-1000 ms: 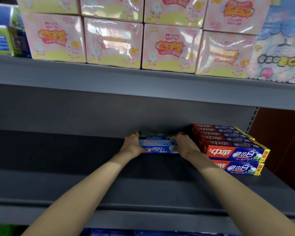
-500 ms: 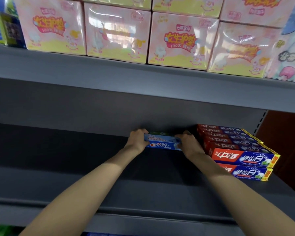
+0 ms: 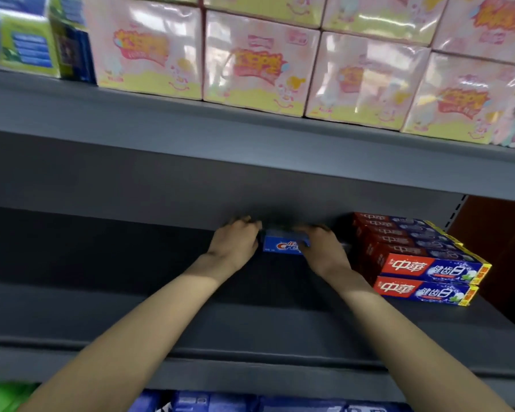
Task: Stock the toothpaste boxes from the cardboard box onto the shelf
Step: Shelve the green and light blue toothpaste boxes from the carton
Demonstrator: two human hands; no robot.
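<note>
Deep on grey shelf (image 3: 250, 322): left hand (image 3: 235, 245) and right hand (image 3: 321, 251) both grasp ends of blue toothpaste box (image 3: 280, 245), just left of red toothpaste stack (image 3: 414, 257).

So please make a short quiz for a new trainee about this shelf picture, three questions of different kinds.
1. True or false: the blue toothpaste box lies at the back of the grey shelf, between the left hand and the right hand.
2. The red and blue toothpaste stack stands on which side of the blue box? A left, B right.
3. Fill in: the upper shelf carries mostly ____ packages.

Key: 1 true; 2 B; 3 pink.
</note>
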